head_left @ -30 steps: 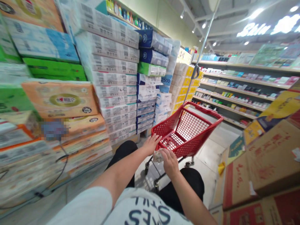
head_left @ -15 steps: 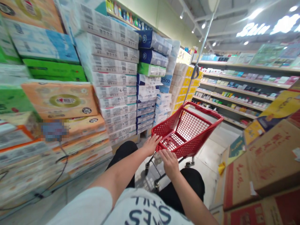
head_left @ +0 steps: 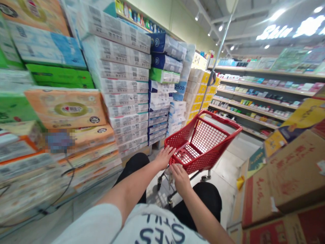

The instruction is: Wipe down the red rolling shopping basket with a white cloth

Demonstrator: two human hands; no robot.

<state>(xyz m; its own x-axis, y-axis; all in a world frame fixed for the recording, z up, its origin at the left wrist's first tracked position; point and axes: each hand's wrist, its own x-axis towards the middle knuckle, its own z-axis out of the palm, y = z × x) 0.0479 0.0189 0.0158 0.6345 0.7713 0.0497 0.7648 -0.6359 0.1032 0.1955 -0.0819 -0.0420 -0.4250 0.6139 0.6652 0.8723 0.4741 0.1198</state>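
A red plastic shopping cart [head_left: 203,159] stands in front of my knees, its near end toward me. My left hand [head_left: 164,157] lies over the near left corner of its basket, fingers reaching across the rim. Lower and to the right, my right hand [head_left: 179,175] is closed with a pale, crumpled cloth [head_left: 170,176] under its fingers. The cloth is against the cart's near end, below the rim; part of it is hidden by the hand. Inside the basket I see only the red and white grid.
Tall stacks of wrapped tissue packs [head_left: 124,81] line the left side, with a thin cable [head_left: 72,176] in front. Cardboard boxes [head_left: 297,169] pile up at the right. A metal pole [head_left: 223,37] rises behind the cart, and stocked shelves [head_left: 264,88] fill the back.
My right hand has shifted slightly left and up along the cart's near end, and more of the cloth hangs below its fingers. The left hand and the cart look unmoved.
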